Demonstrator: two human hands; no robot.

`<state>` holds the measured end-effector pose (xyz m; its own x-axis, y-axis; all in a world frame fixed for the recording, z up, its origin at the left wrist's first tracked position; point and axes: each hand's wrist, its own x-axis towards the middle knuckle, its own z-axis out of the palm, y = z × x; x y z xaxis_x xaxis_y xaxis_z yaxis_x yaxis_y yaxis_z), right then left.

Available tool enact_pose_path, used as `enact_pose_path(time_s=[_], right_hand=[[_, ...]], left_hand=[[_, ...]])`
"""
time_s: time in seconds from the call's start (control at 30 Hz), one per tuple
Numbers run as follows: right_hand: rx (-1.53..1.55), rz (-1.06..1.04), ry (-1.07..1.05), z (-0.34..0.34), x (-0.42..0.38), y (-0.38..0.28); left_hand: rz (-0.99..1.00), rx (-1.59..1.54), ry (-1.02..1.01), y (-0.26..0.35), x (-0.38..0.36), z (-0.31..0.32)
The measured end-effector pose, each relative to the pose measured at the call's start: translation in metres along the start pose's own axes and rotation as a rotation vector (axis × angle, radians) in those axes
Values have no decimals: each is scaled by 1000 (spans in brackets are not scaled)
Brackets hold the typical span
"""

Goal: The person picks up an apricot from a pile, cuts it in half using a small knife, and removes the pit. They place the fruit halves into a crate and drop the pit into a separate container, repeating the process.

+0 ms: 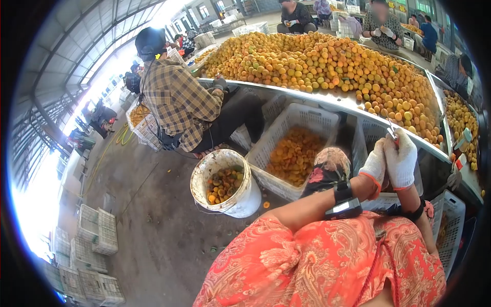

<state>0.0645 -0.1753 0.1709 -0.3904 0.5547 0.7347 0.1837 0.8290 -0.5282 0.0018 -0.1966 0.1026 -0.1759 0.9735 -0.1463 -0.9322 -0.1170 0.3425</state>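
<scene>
Both my hands wear white knit gloves with orange cuffs and are held together above the crates, at the near edge of the sorting table (pixel 327 98). In my right hand (pixel 402 159) is a small red-handled knife (pixel 394 134), its thin metal blade pointing up toward the table. My left hand (pixel 375 165) presses close beside it with the fingers curled in; I cannot tell what they hold. A large heap of orange-yellow apricots (pixel 307 59) covers the table just beyond the hands. Below and to the left, a white plastic crate (pixel 291 117) contains halved apricots (pixel 296 156).
A white bucket (pixel 243 197) with dark and orange fruit pieces stands on the floor left of my knees. A person in a checked shirt (pixel 179 97) sits at the table to the left. Stacked crates (pixel 92 245) line the lower left. Another crate (pixel 452 225) is at my right.
</scene>
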Motion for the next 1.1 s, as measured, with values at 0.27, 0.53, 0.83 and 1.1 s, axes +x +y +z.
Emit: enact_pose_path(time_s=[0.27, 0.53, 0.83, 1.1], right_hand=[[0, -94, -84, -4, -3, -1], [-28, -165, -152, -8, -8, 13], [-20, -264, -296, -16, -14, 25], [-85, -205, -138, -15, -12, 25]], left_hand=[[-155, 49, -123, 14, -30, 14], [-250, 314, 350, 22, -50, 41], [-507, 215, -6, 30, -46, -15], [-127, 270, 102, 11, -45, 34]])
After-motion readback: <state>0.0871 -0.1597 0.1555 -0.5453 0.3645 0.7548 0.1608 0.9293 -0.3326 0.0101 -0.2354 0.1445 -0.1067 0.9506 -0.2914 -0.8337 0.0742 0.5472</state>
